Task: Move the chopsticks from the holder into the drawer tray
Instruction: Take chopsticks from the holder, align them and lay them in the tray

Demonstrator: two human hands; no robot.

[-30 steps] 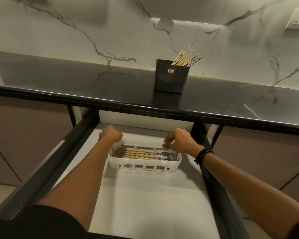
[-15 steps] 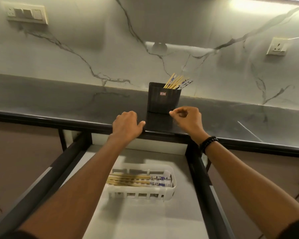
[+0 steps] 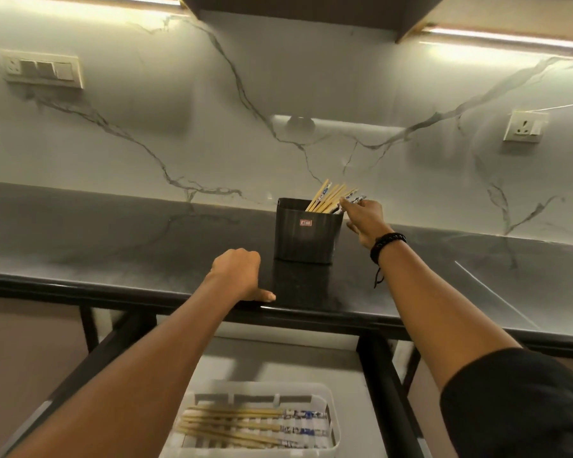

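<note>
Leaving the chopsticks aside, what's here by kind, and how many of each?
Black holder: 1
White tray: 1
Wall plates: 2, switch plate and socket
Hands: 2, left hand and right hand
Beaded bracelet: 1
Total: 7

White veined marble wall point(image 3: 344, 77); dark countertop point(image 3: 113, 242); socket point(image 3: 524, 127); under-cabinet light strip point(image 3: 510, 37).
</note>
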